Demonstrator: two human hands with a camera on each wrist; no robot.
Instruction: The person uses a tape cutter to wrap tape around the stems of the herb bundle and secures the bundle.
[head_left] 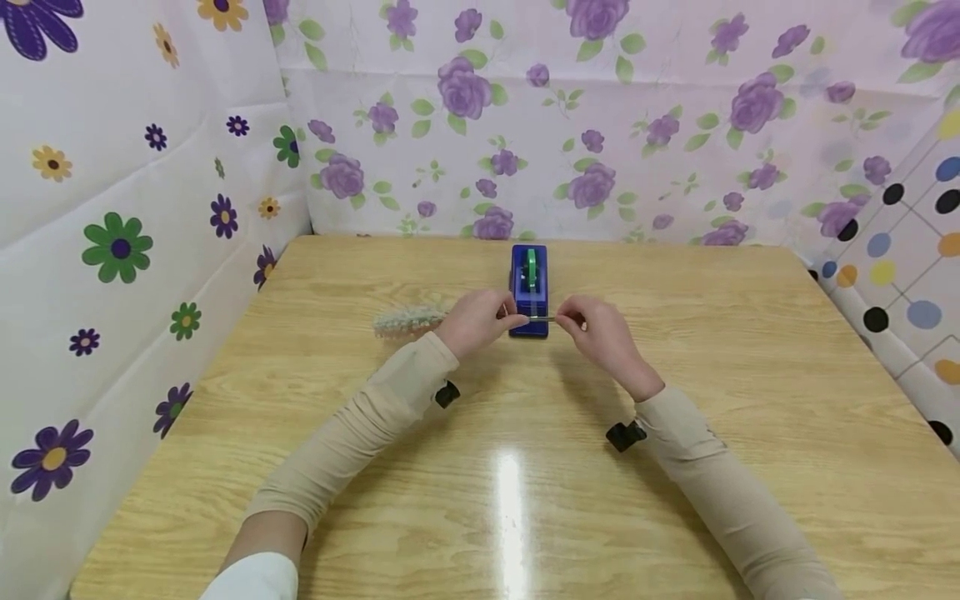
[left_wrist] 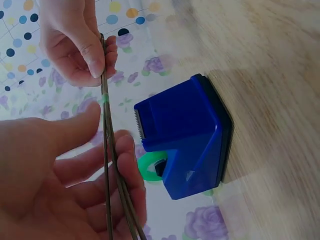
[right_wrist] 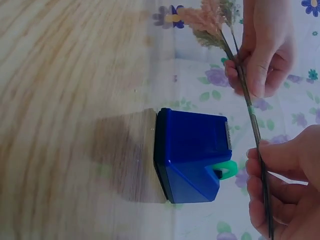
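Observation:
Thin stems (left_wrist: 107, 145) run between the two hands, with a green-tinted band of tape (left_wrist: 105, 98) round them. My left hand (head_left: 480, 321) holds them between thumb and fingers on the side of the fluffy flower heads (head_left: 408, 321); these look pinkish and pale green in the right wrist view (right_wrist: 205, 20). Further along, my right hand (head_left: 603, 337) pinches the bundle near its bare end. Just beyond the stems in the head view stands a blue tape dispenser (head_left: 529, 327) with a green roll (head_left: 532, 268). The band lies in the gap between the hands.
The wooden table (head_left: 420, 500) reaches back to a curtain with purple roses (head_left: 465, 87). Flower-patterned cloth (head_left: 120, 248) hangs at the left and dotted cloth (head_left: 924, 314) at the right. The dispenser's serrated cutter (right_wrist: 229, 136) faces the hands.

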